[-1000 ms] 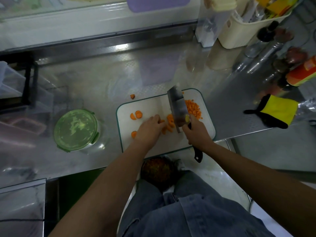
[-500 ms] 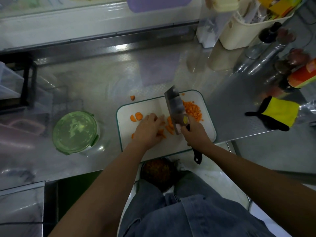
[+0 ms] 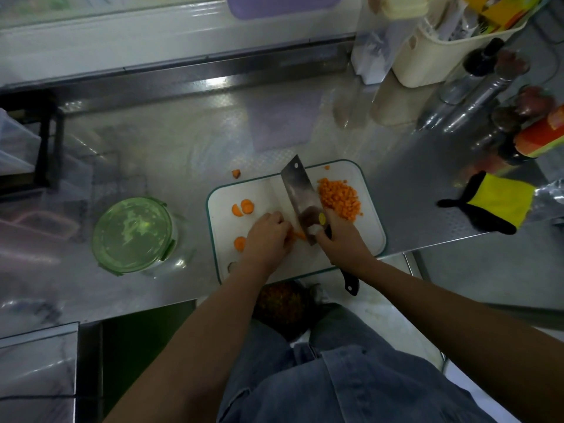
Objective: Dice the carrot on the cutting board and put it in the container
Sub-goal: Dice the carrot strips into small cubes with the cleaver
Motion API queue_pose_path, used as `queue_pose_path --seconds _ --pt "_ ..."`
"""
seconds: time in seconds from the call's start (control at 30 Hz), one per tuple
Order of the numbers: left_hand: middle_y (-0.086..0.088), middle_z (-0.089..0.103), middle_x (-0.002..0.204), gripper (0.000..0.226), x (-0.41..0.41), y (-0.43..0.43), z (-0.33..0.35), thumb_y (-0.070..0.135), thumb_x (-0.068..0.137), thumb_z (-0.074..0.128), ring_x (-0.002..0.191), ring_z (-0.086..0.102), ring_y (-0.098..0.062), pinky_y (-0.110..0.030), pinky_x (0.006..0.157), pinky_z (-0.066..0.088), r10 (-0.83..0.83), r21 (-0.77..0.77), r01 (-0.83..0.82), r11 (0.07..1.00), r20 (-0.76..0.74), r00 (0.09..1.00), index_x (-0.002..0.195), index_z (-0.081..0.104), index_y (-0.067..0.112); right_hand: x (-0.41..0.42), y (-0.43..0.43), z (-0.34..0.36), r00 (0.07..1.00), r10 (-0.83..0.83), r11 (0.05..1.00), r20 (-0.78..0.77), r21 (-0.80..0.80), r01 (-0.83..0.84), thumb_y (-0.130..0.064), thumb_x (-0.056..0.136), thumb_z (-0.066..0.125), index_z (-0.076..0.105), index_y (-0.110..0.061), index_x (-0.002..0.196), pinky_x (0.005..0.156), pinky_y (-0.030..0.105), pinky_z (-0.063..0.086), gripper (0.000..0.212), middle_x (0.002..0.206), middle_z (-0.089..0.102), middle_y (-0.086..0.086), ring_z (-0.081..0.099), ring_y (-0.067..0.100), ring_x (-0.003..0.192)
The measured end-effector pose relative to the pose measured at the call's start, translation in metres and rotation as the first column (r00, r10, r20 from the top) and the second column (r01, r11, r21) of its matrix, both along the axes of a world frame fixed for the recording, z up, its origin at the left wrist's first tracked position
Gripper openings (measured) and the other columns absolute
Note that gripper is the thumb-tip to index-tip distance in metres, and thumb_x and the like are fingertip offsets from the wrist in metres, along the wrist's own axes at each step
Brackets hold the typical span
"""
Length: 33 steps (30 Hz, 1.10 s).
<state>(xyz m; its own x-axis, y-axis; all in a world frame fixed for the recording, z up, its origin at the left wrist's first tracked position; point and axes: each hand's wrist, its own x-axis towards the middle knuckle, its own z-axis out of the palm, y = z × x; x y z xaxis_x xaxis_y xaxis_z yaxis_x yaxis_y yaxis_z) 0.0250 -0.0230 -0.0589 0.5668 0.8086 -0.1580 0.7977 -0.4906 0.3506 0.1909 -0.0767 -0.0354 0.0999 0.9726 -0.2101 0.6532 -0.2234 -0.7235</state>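
- The job is at the cutting step. The carrot is only partly diced, and I think none of it is in the container [image 3: 132,233] yet, because the green lid [image 3: 122,221] is on.
- The right hand [image 3: 341,242] grips the knife [image 3: 300,196]. Its fingers [image 3: 325,239] are closed around the handle, right where it meets the blade. The blade stands on the cutting board [image 3: 265,190] with its edge down.
- The left hand [image 3: 268,236] sits just beside the blade, on its left. Its fingers [image 3: 274,218] are curled and hold down the carrot strips [image 3: 300,235]. Only a little orange shows between the hand and the blade.
- A pile of carrot cubes [image 3: 338,198] lies on the right part of the board, near the blade.
- Three round slices [image 3: 242,207] lie on the left part, not cut up yet.
- One small piece [image 3: 236,173] lies off the board on the tabletop [image 3: 183,154].
- The next move is likely another chop across the strips. The left fingers need to slide back from the blade with the tips tucked in.
- After that, the round slices need cutting, the lid has to come off, and the cubes go in.
- Half a second ago more of the strips showed. Now the left hand is closer to the blade and covers most of them.
- The slice nearest the left wrist was partly hidden then. Now all of it shows.
- The cubes, the small piece and the container lie where they were.
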Motion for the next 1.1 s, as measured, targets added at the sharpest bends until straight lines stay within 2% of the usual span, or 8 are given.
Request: queue_pose_path --seconds 0.1,0.2,0.33,0.43,0.57,0.67,0.83,1.1 --pt "-0.010 0.056 0.096 0.012 0.002 -0.004 -0.003 0.021 0.086 0.060 0.093 0.052 -0.027 -0.033 0.071 0.039 0.076 0.008 -0.076 0.997 0.044 0.996 0.088 0.064 0.010 0.000 -0.001 -0.003 0.999 0.004 1.000 0.036 0.006 -0.004 -0.011 0.090 0.053 0.049 -0.015 0.106 0.049 0.028 0.027 0.017 0.057 0.043 -0.002 0.042 0.012 0.049" --pt "-0.010 0.056 0.093 0.011 0.006 -0.009 -0.004 0.020 0.085 0.061 0.091 0.051 -0.027 -0.036 0.069 0.040 0.182 0.014 -0.183 0.983 0.061 0.981 0.085 0.063 0.010 0.000 -0.004 -0.005 0.998 0.024 1.000 0.066 -0.001 -0.024 -0.012 0.089 0.053 0.050 -0.009 0.115 0.048 0.032 0.033 0.027 0.060 0.050 0.002 0.046 0.014 0.051" --pt "-0.011 0.057 0.091 0.013 0.005 -0.011 -0.005 0.021 0.085 0.062 0.089 0.052 -0.028 -0.038 0.068 0.042 0.304 0.018 -0.306 0.952 0.057 0.951 0.086 0.065 0.008 -0.006 -0.009 -0.010 0.989 0.104 0.994 0.109 0.014 -0.106 -0.017 0.091 0.053 0.048 -0.008 0.109 0.050 0.043 0.043 0.021 0.066 0.056 0.010 0.053 0.023 0.053" --pt "-0.010 0.057 0.092 0.016 0.002 -0.014 -0.005 0.024 0.086 0.062 0.091 0.052 -0.027 -0.038 0.070 0.043 0.339 0.005 -0.340 0.940 0.071 0.938 0.093 0.065 0.009 -0.013 -0.014 -0.011 0.981 0.135 0.991 0.137 0.001 -0.136 -0.014 0.090 0.051 0.046 -0.005 0.120 0.049 0.039 0.039 0.031 0.065 0.055 0.012 0.051 0.026 0.053" --pt "-0.012 0.059 0.104 0.040 -0.002 -0.018 -0.006 0.030 0.082 0.070 0.102 0.052 -0.029 -0.042 0.081 0.047 0.347 -0.035 -0.345 0.938 0.116 0.931 0.115 0.061 0.010 -0.012 -0.015 -0.014 0.975 0.116 0.993 0.191 -0.037 -0.111 -0.013 0.091 0.049 0.039 -0.004 0.132 0.045 0.034 0.035 0.043 0.060 0.050 0.007 0.047 0.022 0.050" --pt "-0.010 0.057 0.105 0.041 -0.008 -0.018 -0.006 0.036 0.081 0.070 0.106 0.051 -0.028 -0.041 0.081 0.046 0.380 -0.026 -0.380 0.925 0.106 0.919 0.113 0.063 0.012 -0.011 -0.010 -0.013 0.974 0.066 0.998 0.218 -0.013 -0.064 -0.016 0.091 0.050 0.035 -0.007 0.137 0.043 0.032 0.032 0.049 0.058 0.046 0.000 0.045 0.017 0.048" --pt "-0.006 0.058 0.092 0.027 -0.010 -0.016 -0.007 0.039 0.084 0.066 0.091 0.054 -0.025 -0.036 0.071 0.045 0.434 -0.062 -0.430 0.901 0.111 0.894 0.092 0.071 0.014 -0.017 -0.013 -0.008 0.975 0.121 0.992 0.187 0.022 -0.128 -0.015 0.089 0.052 0.048 -0.008 0.111 0.051 0.036 0.037 0.024 0.063 0.051 0.006 0.051 0.025 0.056" --pt "-0.007 0.061 0.087 0.017 -0.008 -0.014 -0.007 0.028 0.084 0.066 0.086 0.057 -0.025 -0.031 0.066 0.039 0.460 -0.108 -0.448 0.887 0.156 0.874 0.091 0.074 0.015 -0.026 -0.015 -0.007 0.958 0.131 0.990 0.257 0.011 -0.139 -0.017 0.090 0.051 0.049 -0.009 0.113 0.050 0.031 0.034 0.025 0.068 0.057 0.010 0.050 0.024 0.056"
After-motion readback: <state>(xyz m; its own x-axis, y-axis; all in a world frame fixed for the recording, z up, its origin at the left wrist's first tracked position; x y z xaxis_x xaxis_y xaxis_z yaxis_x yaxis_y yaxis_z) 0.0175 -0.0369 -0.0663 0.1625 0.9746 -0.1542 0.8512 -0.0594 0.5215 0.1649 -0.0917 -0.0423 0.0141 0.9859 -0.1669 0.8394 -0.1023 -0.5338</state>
